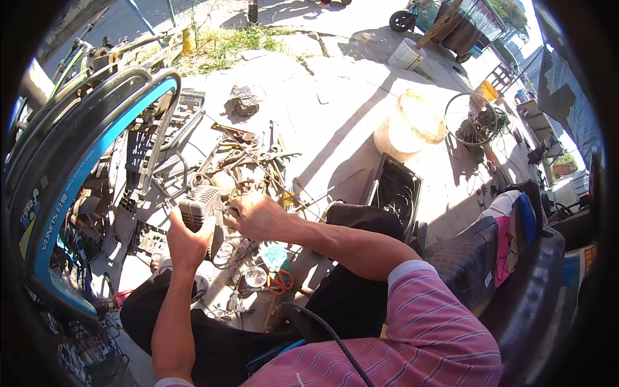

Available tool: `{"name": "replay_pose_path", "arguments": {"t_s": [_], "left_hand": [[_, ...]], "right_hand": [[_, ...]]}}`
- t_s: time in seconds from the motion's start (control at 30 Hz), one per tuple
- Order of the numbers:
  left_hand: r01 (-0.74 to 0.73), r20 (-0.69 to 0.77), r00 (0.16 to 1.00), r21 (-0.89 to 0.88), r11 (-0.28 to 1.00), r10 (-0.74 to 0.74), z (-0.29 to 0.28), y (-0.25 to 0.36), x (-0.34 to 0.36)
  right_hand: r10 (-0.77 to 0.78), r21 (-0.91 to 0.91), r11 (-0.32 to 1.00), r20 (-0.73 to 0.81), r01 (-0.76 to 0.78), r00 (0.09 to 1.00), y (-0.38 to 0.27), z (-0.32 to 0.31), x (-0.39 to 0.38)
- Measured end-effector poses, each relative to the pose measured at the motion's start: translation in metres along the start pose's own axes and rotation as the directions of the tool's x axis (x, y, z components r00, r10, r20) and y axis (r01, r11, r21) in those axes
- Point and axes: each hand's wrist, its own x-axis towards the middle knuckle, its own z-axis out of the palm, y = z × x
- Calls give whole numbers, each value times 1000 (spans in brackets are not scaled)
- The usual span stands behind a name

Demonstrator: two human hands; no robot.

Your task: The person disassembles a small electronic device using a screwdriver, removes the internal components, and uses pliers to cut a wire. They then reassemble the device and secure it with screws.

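My left hand (188,240) grips a grey, ribbed box-shaped device (198,205) from the side, holding it up. My right hand (256,216) is closed at the device's right side, its fingertips on something small that I cannot make out. Beyond both hands lies a heap of metal hand tools (258,151) on the ground. Below my right hand are cables, a teal bundle (274,255) and orange-handled pliers or scissors (282,282).
At left stand bicycle parts and blue-black curved frames (97,151). To the right are a large pale bucket (406,129), a black crate (416,187), a wheel rim (454,109) and a padded dark seat (458,264). A small dark device (243,101) lies farther ahead.
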Motion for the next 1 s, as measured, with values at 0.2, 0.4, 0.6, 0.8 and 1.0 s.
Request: {"name": "replay_pose_path", "arguments": {"t_s": [0.2, 0.4, 0.6, 0.8, 1.0], "left_hand": [[32, 60, 998, -55, 998, -28, 4, 11, -3], [-54, 6, 999, -12, 998, 54, 10, -3, -2], [-97, 1, 995, -31, 995, 97, 11, 2, 0], [36, 50, 998, 95, 995, -41, 0, 3, 2], [78, 63, 995, 50, 996, -81, -3, 1, 2]], "right_hand": [[70, -6, 997, -33, -71, 997, 19, 15, -2], [62, 66, 996, -104, -56, 993, 13, 13, -6], [160, 157, 977, -88, -145, 983, 17, 7, 1], [201, 175, 965, -18, -195, 979, -7, -8, 1], [129, 92, 987, 19, -130, 991, -7, -8, 3]]}}
